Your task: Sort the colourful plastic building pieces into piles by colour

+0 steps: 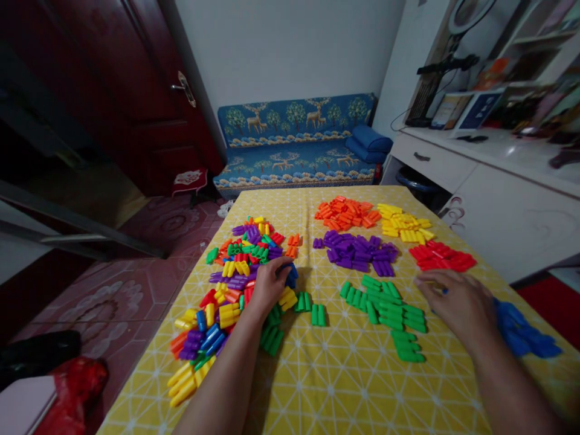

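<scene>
My left hand (270,284) reaches into a mixed heap of colourful plastic building blocks (238,267). Its fingers are closed around a blue block (292,277) at the heap's right edge. My right hand (460,299) hovers between the green pile (387,302) and the blue pile (525,332), with fingers curled. A small bit of blue block (445,292) shows between its thumb and fingers; the rest is hidden. Single-colour piles of orange (347,213), purple (360,251), yellow (405,223) and red blocks (441,257) lie farther back.
The blocks lie on a table with a yellow patterned cloth (317,380). Beyond it stands a blue sofa (294,148). A white cabinet (512,205) runs along the right. On the left are a dark red door (149,90) and a small stool (190,180).
</scene>
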{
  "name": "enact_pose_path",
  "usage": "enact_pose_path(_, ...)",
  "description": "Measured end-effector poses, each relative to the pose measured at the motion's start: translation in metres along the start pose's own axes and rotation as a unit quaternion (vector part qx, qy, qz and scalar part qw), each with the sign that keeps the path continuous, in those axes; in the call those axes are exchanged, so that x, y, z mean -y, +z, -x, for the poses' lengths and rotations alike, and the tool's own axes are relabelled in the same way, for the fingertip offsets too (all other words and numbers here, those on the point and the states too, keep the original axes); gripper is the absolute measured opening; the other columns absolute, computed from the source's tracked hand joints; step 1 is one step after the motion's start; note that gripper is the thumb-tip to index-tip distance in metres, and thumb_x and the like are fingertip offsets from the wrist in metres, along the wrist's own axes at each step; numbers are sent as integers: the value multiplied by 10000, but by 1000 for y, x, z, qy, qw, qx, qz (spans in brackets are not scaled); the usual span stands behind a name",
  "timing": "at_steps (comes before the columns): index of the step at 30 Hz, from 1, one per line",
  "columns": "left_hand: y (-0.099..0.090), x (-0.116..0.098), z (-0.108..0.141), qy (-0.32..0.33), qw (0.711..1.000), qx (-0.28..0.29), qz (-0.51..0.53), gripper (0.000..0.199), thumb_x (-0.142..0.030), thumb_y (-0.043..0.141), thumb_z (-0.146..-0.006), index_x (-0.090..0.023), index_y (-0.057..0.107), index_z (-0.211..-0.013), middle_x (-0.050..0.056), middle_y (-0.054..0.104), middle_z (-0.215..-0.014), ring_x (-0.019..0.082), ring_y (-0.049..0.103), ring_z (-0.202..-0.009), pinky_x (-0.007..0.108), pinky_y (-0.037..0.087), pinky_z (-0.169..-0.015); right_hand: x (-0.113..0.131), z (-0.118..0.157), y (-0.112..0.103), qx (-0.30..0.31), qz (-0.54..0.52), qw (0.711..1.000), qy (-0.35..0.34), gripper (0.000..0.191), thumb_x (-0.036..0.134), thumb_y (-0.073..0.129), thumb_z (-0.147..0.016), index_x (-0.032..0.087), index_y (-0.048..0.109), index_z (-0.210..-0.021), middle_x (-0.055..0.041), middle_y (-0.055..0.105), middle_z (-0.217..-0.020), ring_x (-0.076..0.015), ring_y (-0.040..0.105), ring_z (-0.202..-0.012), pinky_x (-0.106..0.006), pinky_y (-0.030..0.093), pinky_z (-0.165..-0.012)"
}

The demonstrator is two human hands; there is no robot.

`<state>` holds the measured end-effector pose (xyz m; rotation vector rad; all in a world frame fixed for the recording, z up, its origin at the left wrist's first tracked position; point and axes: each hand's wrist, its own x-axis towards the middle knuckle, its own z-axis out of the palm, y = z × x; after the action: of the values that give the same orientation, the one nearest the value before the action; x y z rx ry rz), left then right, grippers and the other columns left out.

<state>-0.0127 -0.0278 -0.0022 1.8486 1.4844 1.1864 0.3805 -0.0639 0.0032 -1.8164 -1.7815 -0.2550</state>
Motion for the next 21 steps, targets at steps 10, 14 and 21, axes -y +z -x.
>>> enact_pose_path(10,-4,-69,14,-4,975,152,160,361,-329,723,-798,-159,667,-1112,69,738,-877,181,713,-775,247,563,-691,194,42,12,124,-410,902,-48,458,260,580,-877,254,510,-1330,-94,641,-1196,-190,670,-910,-321,577,-734)
enact_pose_path(14,-2,-77,17,29,974,175,144,297,-328,702,-822,-175,686,-1076,52,758,-878,174,715,-779,233,549,-691,189,42,12,74,-383,919,-53,247,270,557,-900,232,635,-1131,-74,699,-1052,-202,668,-917,-330,556,-785)
enact_pose_path(21,-26,-37,-2,38,993,56,-100,211,-226,586,-876,-192,718,-1037,69,761,-970,221,715,-894,301,539,-783,71,8,0,-96,-169,979,60,337,454,568,-842,203,678,-1040,-75,700,-832,-225,645,-746,-360,498,-710)
